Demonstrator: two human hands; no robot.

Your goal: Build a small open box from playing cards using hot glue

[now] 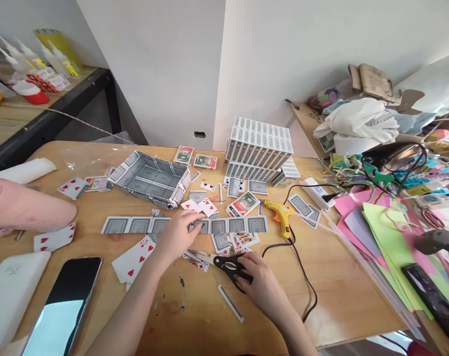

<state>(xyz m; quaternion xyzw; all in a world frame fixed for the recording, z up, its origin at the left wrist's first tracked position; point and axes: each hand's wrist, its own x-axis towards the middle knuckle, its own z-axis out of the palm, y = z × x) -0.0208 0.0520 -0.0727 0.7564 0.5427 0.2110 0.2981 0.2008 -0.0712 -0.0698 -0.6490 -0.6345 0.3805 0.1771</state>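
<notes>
A long strip of playing cards (218, 226), joined end to end with grey patterned backs showing, lies across the table. My left hand (178, 235) rests over its middle with fingers stretched out, covering some of the cards. Below the strip, my right hand (263, 279) has its fingers on the black handles of a pair of scissors (230, 266). The blades point left, partly over loose face-up cards (243, 240). Behind the strip stands an open tray (150, 175) made of playing cards. A yellow glue gun (283, 217) lies near the strip's right end.
Stacked card boxes (259, 143) stand at the back. A power strip (317, 192) feeds black cords (309, 277) running right of the scissors. A phone (63, 306) and a pink cylinder (27, 202) are at left. Coloured paper (385, 247) covers the right side. A thin cut strip (231, 303) lies in front.
</notes>
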